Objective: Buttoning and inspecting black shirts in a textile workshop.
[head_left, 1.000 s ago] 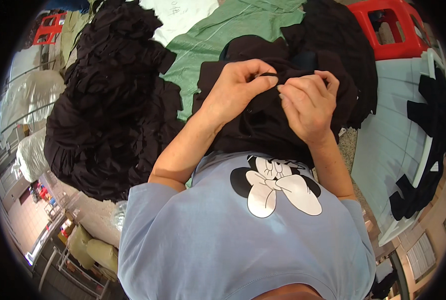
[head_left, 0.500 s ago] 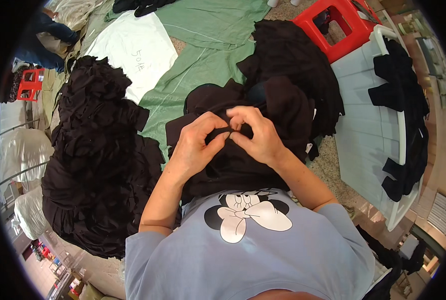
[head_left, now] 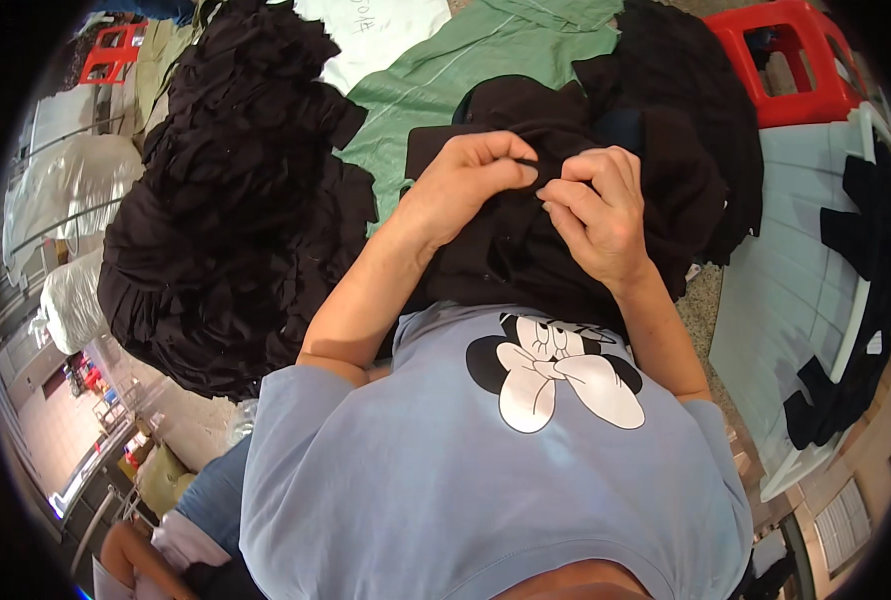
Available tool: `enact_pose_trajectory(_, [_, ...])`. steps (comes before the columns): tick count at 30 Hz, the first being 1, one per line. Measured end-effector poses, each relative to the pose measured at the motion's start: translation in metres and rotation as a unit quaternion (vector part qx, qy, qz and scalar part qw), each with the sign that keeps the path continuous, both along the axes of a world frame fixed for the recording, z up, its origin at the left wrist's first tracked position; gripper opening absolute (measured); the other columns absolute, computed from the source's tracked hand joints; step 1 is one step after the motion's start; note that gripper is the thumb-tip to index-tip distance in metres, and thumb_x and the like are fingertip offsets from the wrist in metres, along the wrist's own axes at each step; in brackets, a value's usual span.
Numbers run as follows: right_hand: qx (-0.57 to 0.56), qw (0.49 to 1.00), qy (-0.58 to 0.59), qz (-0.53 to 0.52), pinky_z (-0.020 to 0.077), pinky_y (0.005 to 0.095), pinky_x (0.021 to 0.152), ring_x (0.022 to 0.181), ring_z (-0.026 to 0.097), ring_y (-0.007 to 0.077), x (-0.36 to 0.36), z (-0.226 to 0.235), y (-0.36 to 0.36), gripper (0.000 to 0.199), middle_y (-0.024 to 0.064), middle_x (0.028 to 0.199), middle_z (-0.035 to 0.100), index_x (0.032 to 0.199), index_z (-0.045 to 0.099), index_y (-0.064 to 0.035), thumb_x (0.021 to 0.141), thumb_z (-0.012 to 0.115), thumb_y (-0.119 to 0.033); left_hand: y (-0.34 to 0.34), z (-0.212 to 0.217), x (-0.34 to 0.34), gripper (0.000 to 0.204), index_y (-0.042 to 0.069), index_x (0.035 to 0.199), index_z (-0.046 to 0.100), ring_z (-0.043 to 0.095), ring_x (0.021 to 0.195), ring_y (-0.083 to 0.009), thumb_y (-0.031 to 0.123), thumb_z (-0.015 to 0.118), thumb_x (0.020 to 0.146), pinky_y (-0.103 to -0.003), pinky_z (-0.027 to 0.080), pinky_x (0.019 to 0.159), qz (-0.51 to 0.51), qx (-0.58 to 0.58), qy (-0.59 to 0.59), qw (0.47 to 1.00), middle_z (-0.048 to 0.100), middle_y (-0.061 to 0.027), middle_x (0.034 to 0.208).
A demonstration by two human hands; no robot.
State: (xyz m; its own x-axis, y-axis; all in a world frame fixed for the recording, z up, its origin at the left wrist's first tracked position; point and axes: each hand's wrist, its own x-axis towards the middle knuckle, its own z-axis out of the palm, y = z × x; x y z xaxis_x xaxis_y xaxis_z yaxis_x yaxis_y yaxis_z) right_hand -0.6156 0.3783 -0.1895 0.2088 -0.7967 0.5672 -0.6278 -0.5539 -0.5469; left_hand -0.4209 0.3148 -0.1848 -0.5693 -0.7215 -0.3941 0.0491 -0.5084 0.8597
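A black garment point(head_left: 526, 250) lies bunched over my lap. My left hand point(head_left: 471, 185) is above it, thumb and forefinger closed in a pinch on a bit of the dark cloth. Just to its right, my right hand point(head_left: 603, 210) has its fingers curled, thumb against fingertips, also at the cloth. A small gap separates the two hands. Black on black, the exact edge or seam between the fingertips is hard to make out.
To the left rises a tall heap of black cloth pieces point(head_left: 226, 230). More black cloth point(head_left: 691, 70) is piled ahead right, by a red stool point(head_left: 806, 105) and a pale plastic bin point(head_left: 781, 270). A green sheet point(head_left: 486, 50) covers the floor ahead. Another person's arm point(head_left: 136, 560) shows lower left.
My hands, nearly touching before, have moved apart a little, and the right hand's fingers are more curled. The whole view has shifted, and a person now shows at the lower left.
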Motion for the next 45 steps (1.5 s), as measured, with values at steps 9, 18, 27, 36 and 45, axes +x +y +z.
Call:
enact_pose_trajectory(9, [0.171, 0.978, -0.082, 0.083, 0.0462, 0.0366, 0.077, 0.083, 0.057, 0.0287, 0.005, -0.002, 0.011, 0.02, 0.0088, 0.097, 0.061, 0.091, 0.064, -0.0061, 0.075, 0.071, 0.003, 0.01, -0.013, -0.002, 0.014, 0.0, 0.096, 0.07, 0.058, 0.088, -0.0085, 0.009, 0.061, 0.088, -0.024, 0.043, 0.086, 0.06, 0.055, 0.083, 0.993, 0.068, -0.002, 0.093])
enact_pose_trajectory(18, [0.023, 0.994, -0.11, -0.017, 0.0418, 0.0363, 0.085, 0.098, 0.059, 0.0246, -0.003, 0.015, 0.0, 0.021, 0.0061, 0.101, 0.063, 0.087, 0.067, -0.0078, 0.069, 0.073, 0.003, 0.012, 0.007, -0.008, 0.011, 0.0, 0.101, 0.069, 0.06, 0.086, -0.0048, -0.001, 0.066, 0.09, -0.02, 0.047, 0.08, 0.073, -0.015, 0.06, 0.995, 0.067, 0.0018, 0.095])
enact_pose_trajectory(27, [-0.041, 0.998, -0.002, -0.056, 0.0438, 0.039, 0.083, 0.079, 0.062, 0.0258, -0.003, 0.013, 0.004, 0.026, 0.0077, 0.09, 0.065, 0.093, 0.065, -0.005, 0.071, 0.071, 0.008, 0.016, 0.01, -0.024, 0.014, -0.004, 0.098, 0.069, 0.055, 0.078, -0.0039, 0.007, 0.069, 0.089, -0.023, 0.046, 0.067, 0.049, -0.201, -0.065, 0.976, 0.064, 0.0013, 0.081])
enact_pose_trajectory(36, [-0.041, 0.996, 0.013, -0.072, 0.0462, 0.0401, 0.081, 0.082, 0.061, 0.0279, -0.003, -0.001, 0.009, 0.027, 0.0077, 0.092, 0.066, 0.093, 0.065, -0.0051, 0.071, 0.071, 0.009, 0.014, 0.003, -0.028, 0.015, -0.004, 0.095, 0.068, 0.066, 0.077, -0.0199, 0.007, 0.067, 0.085, -0.031, 0.051, 0.069, 0.041, -0.376, -0.12, 0.918, 0.068, -0.013, 0.085])
enact_pose_trajectory(45, [-0.047, 0.996, 0.003, -0.081, 0.0473, 0.0387, 0.082, 0.077, 0.062, 0.0232, 0.004, 0.001, 0.003, 0.022, 0.0036, 0.085, 0.065, 0.087, 0.066, -0.0058, 0.07, 0.075, 0.005, 0.006, 0.014, -0.015, 0.014, -0.004, 0.1, 0.07, 0.051, 0.073, -0.002, 0.006, 0.065, 0.091, -0.02, 0.042, 0.062, -0.014, -0.189, -0.139, 0.972, 0.062, 0.004, 0.079])
